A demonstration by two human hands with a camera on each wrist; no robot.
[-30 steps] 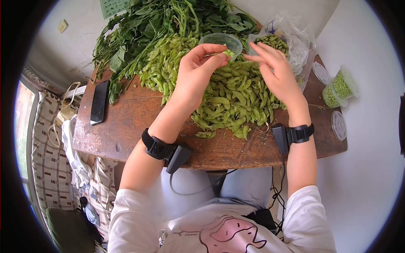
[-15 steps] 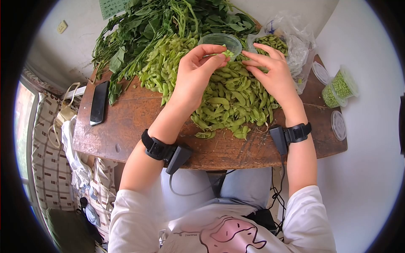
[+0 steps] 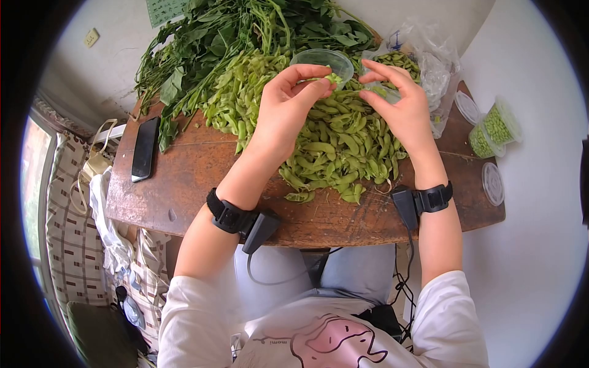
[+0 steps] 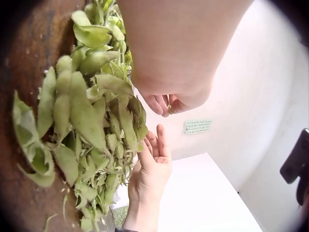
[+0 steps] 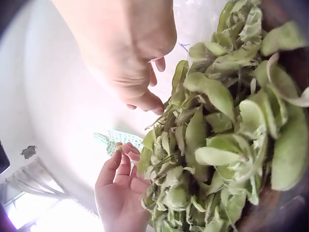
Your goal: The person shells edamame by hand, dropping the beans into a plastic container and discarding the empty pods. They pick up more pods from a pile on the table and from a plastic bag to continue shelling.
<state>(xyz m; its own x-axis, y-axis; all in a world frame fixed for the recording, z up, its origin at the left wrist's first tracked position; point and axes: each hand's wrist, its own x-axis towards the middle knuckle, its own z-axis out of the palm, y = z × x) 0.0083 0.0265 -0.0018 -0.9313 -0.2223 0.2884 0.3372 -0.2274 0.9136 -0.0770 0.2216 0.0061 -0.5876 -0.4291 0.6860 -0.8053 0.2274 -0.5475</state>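
My left hand [image 3: 285, 107] is raised over the heap, pinching light green soybeans [image 3: 333, 78] between thumb and fingertips. In the right wrist view, a small green bean [image 5: 119, 148] shows at its fingertips. My right hand [image 3: 404, 109] hovers over the right side of the heap, thumb and fingers spread apart and nothing seen gripped. Below both hands lies a big pile of green soybean pods [image 3: 340, 144]. A clear plastic bowl [image 3: 345, 63] stands just behind the left fingertips, partly covered by them.
Leafy bean stalks [image 3: 202, 67] fill the back left. A plastic bag [image 3: 434, 76] with pods sits back right, near tubs of shelled beans [image 3: 497, 122] and loose lids [image 3: 492, 183]. A phone [image 3: 145, 149] lies on the wooden table [image 3: 196, 202] at left.
The right hand dipped toward the pods beside the bowl, then drew back slightly to the right with its thumb and fingers wider apart. The left hand has stayed nearly still, pinching the beans.
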